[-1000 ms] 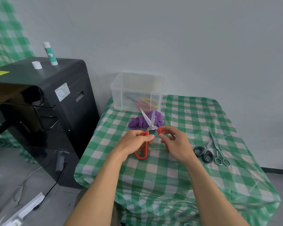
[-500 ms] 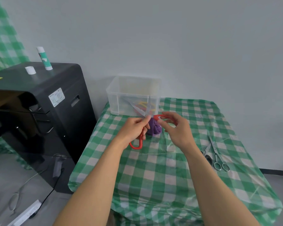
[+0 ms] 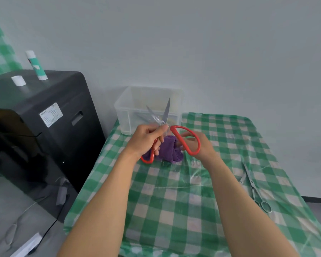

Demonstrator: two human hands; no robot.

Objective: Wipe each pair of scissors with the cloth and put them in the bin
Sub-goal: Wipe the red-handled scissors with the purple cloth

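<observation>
Left hand point(image 3: 146, 140) fingers grip red scissors point(image 3: 166, 112); right hand point(image 3: 202, 145) apparently holds other loop; blades apart above cloth point(image 3: 169, 149).

Pale grey wall point(image 3: 211, 43) running across back, soft even light falling on it. Table point(image 3: 174, 201) standing against wall, wearing green-and-white checked cloth under glossy clear sheet. Black cabinet point(image 3: 54, 141) sitting just left of table, carrying white label point(image 3: 51, 114). Glue stick point(image 3: 36, 65) standing upright on cabinet top, white cap point(image 3: 18, 80) lying near it. Grey floor point(image 3: 7, 206) showing lower left, black cable point(image 3: 50, 229) trailing over it.
</observation>
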